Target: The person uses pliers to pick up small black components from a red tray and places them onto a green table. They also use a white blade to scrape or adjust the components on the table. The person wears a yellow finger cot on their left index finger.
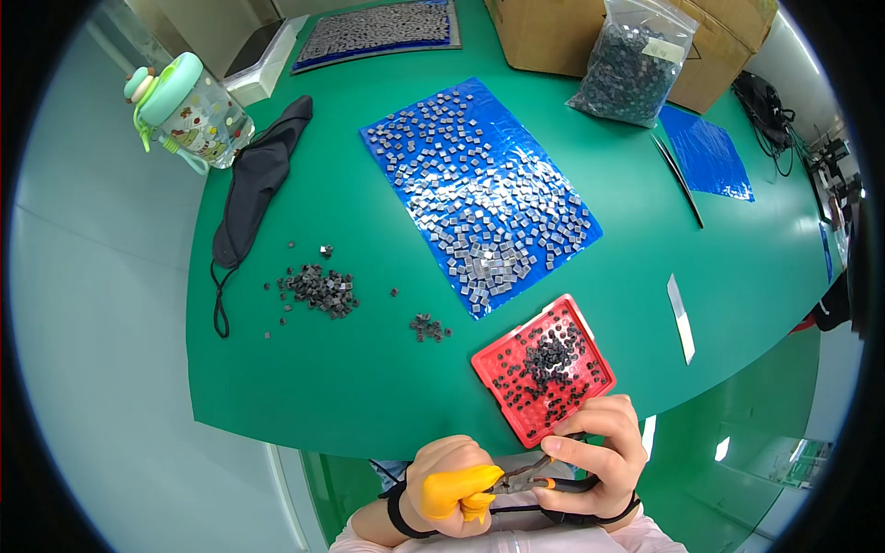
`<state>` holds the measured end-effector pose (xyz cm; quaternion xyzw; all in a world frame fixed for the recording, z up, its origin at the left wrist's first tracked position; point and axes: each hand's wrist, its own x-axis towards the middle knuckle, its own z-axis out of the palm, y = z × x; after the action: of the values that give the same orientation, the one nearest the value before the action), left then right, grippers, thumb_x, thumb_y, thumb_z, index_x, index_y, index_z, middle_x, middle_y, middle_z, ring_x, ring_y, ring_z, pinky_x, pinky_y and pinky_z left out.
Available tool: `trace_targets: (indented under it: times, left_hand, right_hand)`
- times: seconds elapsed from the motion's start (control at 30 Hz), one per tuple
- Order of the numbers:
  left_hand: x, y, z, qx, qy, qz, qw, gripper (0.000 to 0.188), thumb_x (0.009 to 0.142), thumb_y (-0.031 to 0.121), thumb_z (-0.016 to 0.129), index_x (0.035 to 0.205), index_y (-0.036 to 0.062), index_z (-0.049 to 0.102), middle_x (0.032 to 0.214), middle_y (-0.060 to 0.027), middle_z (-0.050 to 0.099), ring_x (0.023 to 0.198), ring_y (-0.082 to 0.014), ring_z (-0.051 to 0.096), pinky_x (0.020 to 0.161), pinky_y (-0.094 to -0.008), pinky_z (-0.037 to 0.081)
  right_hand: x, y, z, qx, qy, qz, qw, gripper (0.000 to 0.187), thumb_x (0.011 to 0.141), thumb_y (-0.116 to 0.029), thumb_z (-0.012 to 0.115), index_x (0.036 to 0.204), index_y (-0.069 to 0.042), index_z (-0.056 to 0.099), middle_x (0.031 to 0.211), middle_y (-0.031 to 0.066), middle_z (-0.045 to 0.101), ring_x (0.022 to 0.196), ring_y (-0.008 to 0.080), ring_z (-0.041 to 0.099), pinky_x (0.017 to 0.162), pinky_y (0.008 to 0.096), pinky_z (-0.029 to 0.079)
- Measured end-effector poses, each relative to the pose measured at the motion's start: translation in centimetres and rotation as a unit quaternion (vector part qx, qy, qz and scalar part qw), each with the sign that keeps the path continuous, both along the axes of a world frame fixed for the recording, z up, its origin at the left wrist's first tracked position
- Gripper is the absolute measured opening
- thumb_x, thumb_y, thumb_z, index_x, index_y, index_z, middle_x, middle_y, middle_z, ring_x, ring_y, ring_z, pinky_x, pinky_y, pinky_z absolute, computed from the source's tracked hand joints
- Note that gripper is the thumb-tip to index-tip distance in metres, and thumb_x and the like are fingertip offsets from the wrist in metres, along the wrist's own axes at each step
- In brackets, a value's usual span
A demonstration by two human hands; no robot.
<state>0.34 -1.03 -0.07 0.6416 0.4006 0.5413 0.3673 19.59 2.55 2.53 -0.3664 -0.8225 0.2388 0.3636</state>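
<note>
Near the front edge of the table, my left hand [450, 479] is closed in a pinch, with yellow finger cots on its thumb and a finger. What it pinches is too small and too covered to name. My right hand [599, 452] grips hand pliers [564, 483] with black and orange handles, their jaws pointing at the left fingertips. Just beyond the right hand lies a red tray [503, 405] holding many small black parts [551, 359], heaped in the middle and scattered around. The right fingers overlap its near edge.
A blue sheet [406, 175] carries rows of small metal squares. Left lie a dark heap of small parts [323, 291], a smaller cluster [429, 328], a black strapped pouch [263, 184] and a bottle [198, 115]. Right are tweezers [680, 182], a knife-like blade [680, 318] and a filled bag [634, 69].
</note>
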Motion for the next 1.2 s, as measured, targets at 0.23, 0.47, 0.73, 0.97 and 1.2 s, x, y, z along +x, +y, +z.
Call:
trace_targets:
  times: [0.23, 0.47, 0.73, 0.97, 1.2]
  left_hand:
    - [0.3, -0.9, -1.3, -0.051, -0.112, -0.050, 0.991, 0.018, 0.063, -0.001, 0.055, 0.081, -0.0015, 0.053, 0.063, -0.0079, 0.052, 0.045, -0.0223, 0.045, 0.043, -0.0284, 0.037]
    - [0.4, -1.3, -0.6, -0.091, -0.176, -0.070, 0.978, 0.010, 0.071, -0.002, 0.049, 0.081, -0.0036, 0.052, 0.059, -0.0084, 0.052, 0.043, -0.0207, 0.047, 0.042, -0.0273, 0.038]
    - [0.6, -0.7, -0.2, -0.023, -0.046, 0.025, 0.998, 0.024, 0.071, 0.005, 0.065, 0.092, -0.0029, 0.057, 0.081, -0.0104, 0.060, 0.061, -0.0228, 0.057, 0.056, -0.0311, 0.047]
    - [0.5, -0.4, 0.5, 0.020, 0.120, 0.139, 0.983, 0.039, 0.061, -0.004, 0.060, 0.100, 0.0003, 0.060, 0.085, -0.0090, 0.062, 0.070, -0.0240, 0.061, 0.066, -0.0306, 0.048]
    - [-0.1, -1.2, 1.2, -0.021, 0.096, 0.133, 0.986, 0.040, 0.066, -0.006, 0.066, 0.105, -0.0051, 0.059, 0.101, -0.0134, 0.067, 0.092, -0.0267, 0.066, 0.080, -0.0317, 0.053]
  right_hand:
    - [0.2, -0.6, -0.2, 0.066, -0.025, -0.033, 0.997, 0.048, 0.059, -0.035, 0.078, 0.100, -0.016, 0.064, 0.090, 0.0043, 0.057, 0.080, 0.0235, 0.051, 0.066, 0.0373, 0.036]
    - [0.2, -1.0, 0.2, 0.117, -0.048, -0.052, 0.991, 0.047, 0.061, -0.037, 0.077, 0.100, -0.017, 0.062, 0.088, 0.0037, 0.056, 0.078, 0.0229, 0.050, 0.064, 0.0378, 0.035]
    - [0.0, -0.2, 0.0, -0.015, 0.014, -0.033, 0.999, 0.048, 0.056, -0.023, 0.079, 0.098, -0.009, 0.061, 0.087, 0.0068, 0.058, 0.077, 0.0236, 0.054, 0.069, 0.0359, 0.041]
    - [-0.4, 0.1, -0.1, -0.070, 0.049, -0.038, 0.996, 0.041, 0.059, -0.018, 0.076, 0.095, -0.005, 0.062, 0.087, 0.0093, 0.059, 0.078, 0.0242, 0.056, 0.072, 0.0359, 0.044]
    - [-0.6, -0.1, 0.3, -0.099, 0.050, -0.047, 0.993, 0.040, 0.061, -0.018, 0.077, 0.095, -0.005, 0.061, 0.088, 0.0091, 0.059, 0.079, 0.0238, 0.058, 0.074, 0.0352, 0.044]
